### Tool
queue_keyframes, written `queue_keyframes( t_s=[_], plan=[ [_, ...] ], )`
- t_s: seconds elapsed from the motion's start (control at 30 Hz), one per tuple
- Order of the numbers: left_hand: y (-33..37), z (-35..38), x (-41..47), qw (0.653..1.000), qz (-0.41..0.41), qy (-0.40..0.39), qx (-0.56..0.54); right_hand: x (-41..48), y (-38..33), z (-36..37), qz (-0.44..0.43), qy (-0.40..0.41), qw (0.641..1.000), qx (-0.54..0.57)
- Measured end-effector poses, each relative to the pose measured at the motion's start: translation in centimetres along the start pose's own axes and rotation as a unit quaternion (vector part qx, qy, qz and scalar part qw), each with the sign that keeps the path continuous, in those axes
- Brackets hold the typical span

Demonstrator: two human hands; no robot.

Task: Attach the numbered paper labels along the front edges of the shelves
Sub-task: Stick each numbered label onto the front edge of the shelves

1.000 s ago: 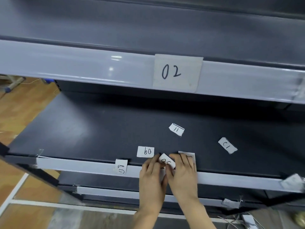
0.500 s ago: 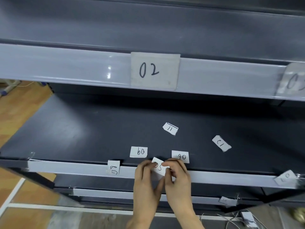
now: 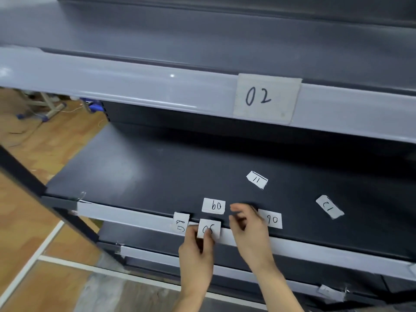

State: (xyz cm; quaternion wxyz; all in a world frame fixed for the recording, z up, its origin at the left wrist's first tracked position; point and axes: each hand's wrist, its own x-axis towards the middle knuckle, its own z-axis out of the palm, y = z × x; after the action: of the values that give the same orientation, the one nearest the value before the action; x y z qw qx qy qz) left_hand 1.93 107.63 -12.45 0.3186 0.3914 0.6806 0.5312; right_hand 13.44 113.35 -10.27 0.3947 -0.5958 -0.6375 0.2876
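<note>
My left hand [image 3: 196, 248] pinches a small white label marked 05 [image 3: 209, 228] against the grey front edge [image 3: 135, 216] of the middle shelf. My right hand [image 3: 247, 228] hovers just right of it, fingers apart and blurred, holding nothing. A label 08 [image 3: 181, 222] hangs on the same edge, left of the 05. Loose labels lie on the dark shelf top: 09 [image 3: 213, 206], 06 [image 3: 272, 219], 11 [image 3: 257, 180] and 12 [image 3: 329, 207]. A larger label 02 [image 3: 266, 97] is stuck on the upper shelf's edge.
The upper shelf's grey front edge [image 3: 135, 86] overhangs the work area. A lower shelf edge [image 3: 157, 253] sits below my hands. Wooden floor [image 3: 29, 154] with a white line lies to the left, with a stand and blue parts [image 3: 90, 105] beyond.
My right hand has let go of the 05 label and lifted to the right; my left hand alone holds it on the edge. The view has swung left.
</note>
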Motion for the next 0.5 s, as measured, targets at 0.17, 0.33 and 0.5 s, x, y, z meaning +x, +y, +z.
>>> queue_keyframes(
  t_s=[0.17, 0.33, 0.5],
  plan=[
    [-0.8, -1.1, 0.4, 1.0, 0.0, -0.001, 0.009, 3.9, -0.6, 2.5, -0.067, -0.082, 0.972, -0.211],
    [-0.8, -1.7, 0.3, 0.999, 0.008, -0.025, 0.032, 4.5, -1.5, 3.7, -0.055, -0.08, 0.966, -0.239],
    [-0.5, -1.7, 0.5, 0.999, 0.01, -0.034, 0.039, 4.2, -1.4, 2.6, -0.006, -0.038, 0.978, -0.205]
  ],
)
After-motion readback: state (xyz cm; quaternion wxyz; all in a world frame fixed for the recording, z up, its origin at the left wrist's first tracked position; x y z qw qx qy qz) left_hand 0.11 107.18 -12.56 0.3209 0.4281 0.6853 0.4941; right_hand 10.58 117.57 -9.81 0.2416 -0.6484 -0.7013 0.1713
